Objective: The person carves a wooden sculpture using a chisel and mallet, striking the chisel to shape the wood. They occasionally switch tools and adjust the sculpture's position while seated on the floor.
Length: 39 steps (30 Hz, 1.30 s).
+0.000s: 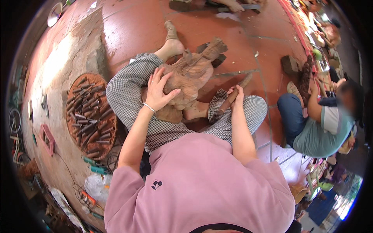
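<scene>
A pink shirt [202, 182] fills the bottom of the view, closest of all. Two bare arms reach out from it over checked trousers [128, 93].

The left hand [158, 91] lies flat and spread on a wooden figure [190, 75]. It presses down on it and does not wrap around it. The figure rests across the person's lap and leans on a bare foot, with its carved head pointing away, over the red floor [132, 27].

The right hand [235, 97] is closed around a wooden tool handle [233, 97]. The tool lies just beside the figure, on the right knee, and I cannot tell if its tip touches the wood.

This looks like carving, in a pause between cuts. The next cut would need the tool tip set on the figure while the left hand keeps it from rocking.

A round basket of tools [91, 116] sits to the left. Another person [318, 124] sits to the right.
</scene>
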Each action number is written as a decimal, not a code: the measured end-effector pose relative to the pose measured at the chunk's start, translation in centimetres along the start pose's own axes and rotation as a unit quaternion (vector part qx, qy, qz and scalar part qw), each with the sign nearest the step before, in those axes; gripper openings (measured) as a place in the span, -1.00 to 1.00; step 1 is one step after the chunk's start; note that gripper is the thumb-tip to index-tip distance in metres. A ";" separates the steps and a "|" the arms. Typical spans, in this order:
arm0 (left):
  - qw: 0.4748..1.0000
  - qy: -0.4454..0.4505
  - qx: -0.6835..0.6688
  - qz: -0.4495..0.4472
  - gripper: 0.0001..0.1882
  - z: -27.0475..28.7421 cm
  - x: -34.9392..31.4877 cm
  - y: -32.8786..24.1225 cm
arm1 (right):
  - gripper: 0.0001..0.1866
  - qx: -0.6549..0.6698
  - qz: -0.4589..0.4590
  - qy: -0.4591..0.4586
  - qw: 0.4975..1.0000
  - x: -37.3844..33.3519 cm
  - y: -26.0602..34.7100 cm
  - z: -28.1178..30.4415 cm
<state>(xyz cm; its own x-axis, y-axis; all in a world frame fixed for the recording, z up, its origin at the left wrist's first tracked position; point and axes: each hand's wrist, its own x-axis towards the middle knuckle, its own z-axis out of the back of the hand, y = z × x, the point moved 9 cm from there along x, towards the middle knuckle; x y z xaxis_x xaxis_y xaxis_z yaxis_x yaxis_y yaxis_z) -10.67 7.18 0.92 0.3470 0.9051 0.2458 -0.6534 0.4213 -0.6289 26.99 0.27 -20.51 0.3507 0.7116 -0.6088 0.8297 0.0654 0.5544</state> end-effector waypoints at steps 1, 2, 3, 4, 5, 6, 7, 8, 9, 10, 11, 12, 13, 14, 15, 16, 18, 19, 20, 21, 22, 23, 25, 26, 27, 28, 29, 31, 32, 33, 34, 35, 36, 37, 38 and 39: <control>0.999 0.016 0.035 -0.003 -0.35 -0.8 -0.2 0.3 | -0.77 0.025 -0.002 0.043 0.999 -2.5 -0.5 -1.2; 1.000 0.013 0.019 -0.007 -0.35 -1.1 -0.2 0.5 | -0.79 0.051 0.002 0.085 0.995 -4.8 -0.6 -2.7; 1.000 0.010 0.005 -0.010 -0.36 -1.2 -0.2 0.7 | -0.77 0.034 -0.022 0.070 0.997 -5.7 -1.5 -2.3; 1.000 0.006 -0.009 -0.011 -0.36 -1.3 -0.1 0.8 | -0.75 0.017 -0.047 0.056 0.997 -6.4 -2.4 -2.0; 1.000 0.006 -0.009 -0.007 -0.39 -1.3 0.0 0.6 | -0.73 -0.001 -0.073 0.039 0.997 -7.2 -3.4 -1.7; 1.000 0.007 -0.012 -0.010 -0.39 -1.4 0.0 0.6 | -0.75 -0.001 -0.089 0.025 0.996 -8.1 -4.4 -1.8; 1.000 0.007 -0.014 -0.012 -0.38 -1.5 0.1 0.9 | -0.76 -0.016 -0.145 0.049 0.988 -8.5 -5.9 -2.0; 1.000 0.007 -0.016 -0.014 -0.38 -1.7 0.2 1.0 | -0.77 -0.032 -0.200 0.073 0.976 -9.0 -7.4 -2.3; 1.000 0.003 -0.027 -0.009 -0.39 -1.7 0.2 1.2 | -0.78 -0.045 -0.170 0.074 0.982 -10.2 -7.7 -3.4; 1.000 0.002 -0.026 -0.008 -0.39 -1.7 0.0 1.2 | -0.79 -0.058 -0.139 0.073 0.986 -11.5 -7.9 -4.7; 0.999 0.002 -0.030 -0.011 -0.40 -1.9 0.1 0.8 | -0.80 -0.041 -0.158 0.074 0.984 -12.0 -8.3 -5.1; 0.999 0.001 -0.032 -0.013 -0.40 -1.9 0.1 0.7 | -0.80 -0.030 -0.161 0.072 0.984 -12.7 -8.5 -5.8; 1.000 -0.006 -0.024 -0.019 -0.41 -2.1 -0.1 0.9 | -0.80 -0.020 -0.164 0.071 0.984 -13.4 -8.5 -6.5; 1.000 -0.005 -0.014 -0.017 -0.42 -2.1 -0.2 1.0 | -0.80 -0.009 -0.167 0.071 0.983 -13.8 -8.7 -7.1; 1.000 -0.004 -0.007 -0.018 -0.42 -2.1 -0.4 0.8 | -0.81 -0.015 -0.160 0.083 0.984 -13.8 -8.9 -7.3; 1.000 -0.004 0.000 -0.018 -0.42 -2.3 -0.2 0.6 | -0.82 -0.032 -0.161 0.086 0.983 -13.7 -8.9 -7.5; 1.000 -0.011 -0.017 -0.016 -0.44 -2.2 -0.2 1.1 | -0.83 -0.068 -0.174 0.097 0.978 -14.4 -9.3 -8.9; 1.000 -0.015 -0.020 -0.016 -0.44 -2.1 -0.2 1.3 | -0.81 -0.100 -0.176 0.101 0.974 -15.2 -9.2 -9.9; 0.999 -0.018 -0.026 -0.018 -0.45 -2.3 -0.1 1.2 | -0.80 -0.129 -0.169 0.085 0.973 -15.6 -9.1 -10.2; 0.999 -0.015 -0.031 -0.015 -0.45 -2.3 0.0 1.2 | -0.78 -0.159 -0.163 0.071 0.971 -15.7 -9.4 -10.7; 0.999 -0.018 -0.028 -0.015 -0.45 -2.5 0.0 1.1 | -0.77 -0.189 -0.158 0.057 0.967 -16.1 -9.2 -11.1; 0.999 -0.021 -0.024 -0.013 -0.46 -2.5 -0.2 1.1 | -0.74 -0.188 -0.178 0.033 0.965 -17.8 -8.8 -11.7; 0.999 -0.027 -0.007 -0.015 -0.46 -2.5 -0.6 1.1 | -0.72 -0.177 -0.167 0.042 0.969 -17.7 -9.5 -11.5; 0.999 -0.029 0.005 -0.020 -0.46 -2.7 -0.9 0.8 | -0.71 -0.172 -0.160 0.046 0.971 -17.3 -9.9 -11.1; 0.999 -0.032 0.017 -0.023 -0.46 -2.7 -1.2 0.4 | -0.73 -0.172 -0.142 0.040 0.974 -16.9 -10.2 -10.5; 0.999 -0.037 0.032 -0.014 -0.45 -2.9 -1.5 -0.1 | -0.75 -0.172 -0.125 0.035 0.977 -16.5 -10.7 -9.9; 0.998 -0.040 0.046 -0.007 -0.45 -3.3 -1.9 -0.9 | -0.77 -0.171 -0.106 0.026 0.979 -15.9 -10.8 -9.2; 0.998 -0.039 0.054 0.007 -0.44 -3.5 -2.1 -1.2 | -0.82 -0.148 -0.085 0.039 0.985 -14.5 -11.2 -8.7; 0.998 -0.045 0.051 0.003 -0.44 -3.4 -2.1 -1.2 | -0.84 -0.136 -0.076 0.046 0.987 -14.6 -11.1 -9.0; 0.998 -0.051 0.048 -0.001 -0.44 -3.2 -2.1 -1.2 | -0.86 -0.132 -0.072 0.031 0.988 -14.7 -11.1 -8.9; 0.997 -0.056 0.045 -0.005 -0.44 -3.1 -2.2 -1.3 | -0.87 -0.128 -0.068 0.015 0.989 -14.9 -11.2 -8.8; 0.997 -0.055 0.045 -0.006 -0.44 -3.1 -2.2 -1.2 | -0.88 -0.124 -0.062 0.000 0.990 -15.0 -11.0 -8.8; 0.997 -0.054 0.046 -0.007 -0.45 -3.2 -2.3 -1.0 | -0.88 -0.119 -0.064 0.003 0.991 -15.0 -11.1 -8.8; 0.997 -0.053 0.046 -0.008 -0.45 -3.2 -2.3 -0.9 | -0.87 -0.113 -0.067 0.006 0.991 -15.0 -11.2 -8.8; 0.998 -0.052 0.042 -0.013 -0.45 -3.3 -2.3 -1.0 | -0.86 -0.108 -0.069 0.008 0.992 -15.0 -11.2 -8.7; 0.998 -0.052 0.037 -0.017 -0.46 -3.3 -2.2 -1.1 | -0.86 -0.109 -0.069 0.004 0.992 -14.9 -11.2 -8.6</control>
<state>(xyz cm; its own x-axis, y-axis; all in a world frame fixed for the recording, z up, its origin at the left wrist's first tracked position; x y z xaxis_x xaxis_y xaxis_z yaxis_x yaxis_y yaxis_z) -8.56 4.54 -1.37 0.3014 0.8896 0.3431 -0.6919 0.4517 -0.5633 8.74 -5.08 -12.77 0.2355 0.6910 -0.6834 0.7551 0.3126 0.5763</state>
